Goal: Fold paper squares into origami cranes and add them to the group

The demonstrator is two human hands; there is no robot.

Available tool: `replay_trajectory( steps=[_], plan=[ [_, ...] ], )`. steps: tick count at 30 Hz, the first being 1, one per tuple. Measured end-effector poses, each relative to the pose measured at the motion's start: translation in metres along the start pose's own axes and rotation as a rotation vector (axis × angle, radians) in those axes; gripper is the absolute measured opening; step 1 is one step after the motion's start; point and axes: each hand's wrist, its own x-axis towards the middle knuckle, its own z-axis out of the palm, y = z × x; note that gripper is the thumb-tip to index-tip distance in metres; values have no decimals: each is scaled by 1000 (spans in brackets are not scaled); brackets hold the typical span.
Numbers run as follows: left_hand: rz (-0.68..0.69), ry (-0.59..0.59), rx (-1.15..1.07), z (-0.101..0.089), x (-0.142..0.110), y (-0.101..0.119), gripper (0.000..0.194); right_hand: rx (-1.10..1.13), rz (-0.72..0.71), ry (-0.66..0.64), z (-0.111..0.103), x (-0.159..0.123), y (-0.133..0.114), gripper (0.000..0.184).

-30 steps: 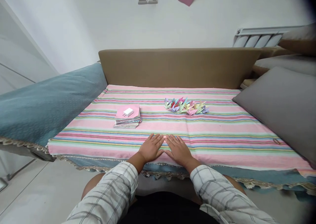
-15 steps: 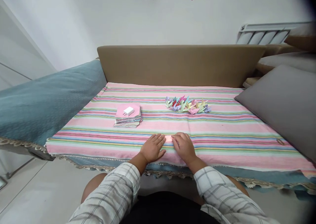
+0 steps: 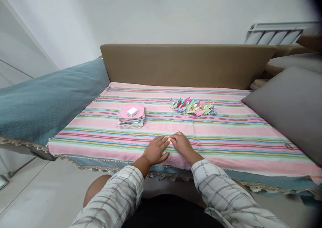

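A small salmon-pink piece of origami paper [image 3: 169,139] lies on the striped cloth [image 3: 211,134], mostly hidden by my hands. My left hand [image 3: 156,151] rests flat at its left side, fingers stretched out and thumb apart. My right hand [image 3: 181,144] has its fingers curled, with thumb and forefinger closed at the paper's right part. Beyond the hands lie several folded paper cranes [image 3: 192,107] in mixed colours. Left of them, a stack of square paper [image 3: 124,110] has a white charger plug [image 3: 132,112] on top.
The cloth covers a sofa seat with a brown backrest [image 3: 186,65]. A blue-covered armrest [image 3: 55,90] bounds the left side, and a grey cushion [image 3: 291,104] leans at the right. A small brown object [image 3: 288,146] lies near the cushion.
From lying flat beside the left hand, my right hand lifted, uncovering the pink paper, curled its fingers and moved left over it. The left hand stayed almost still. The view shifted slightly.
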Motion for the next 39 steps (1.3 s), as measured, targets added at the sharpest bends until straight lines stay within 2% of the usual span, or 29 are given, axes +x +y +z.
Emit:
replay_trajectory(
  steps=[4,9,18,27,32,39],
  plan=[
    [4,30,-17,-1,-1,0,43,27,15,13,0,-1,-2,16],
    [6,45,-8,-2,-1,2,42,12,-10,41,3,-4,-3,13],
    [-20,56,7,-3,-2,2,43,-254,-56,110,-7,-10,-17,10],
    [-44,24,7,-6,-1,3,45,-214,-49,74,-9,-10,-17,14],
    [-41,51,-6,-5,-1,3,49,-180,-42,50,-9,-14,-17,13],
    [-29,77,-13,-6,-2,4,44,-127,-43,59,-8,-18,-13,12]
  ],
)
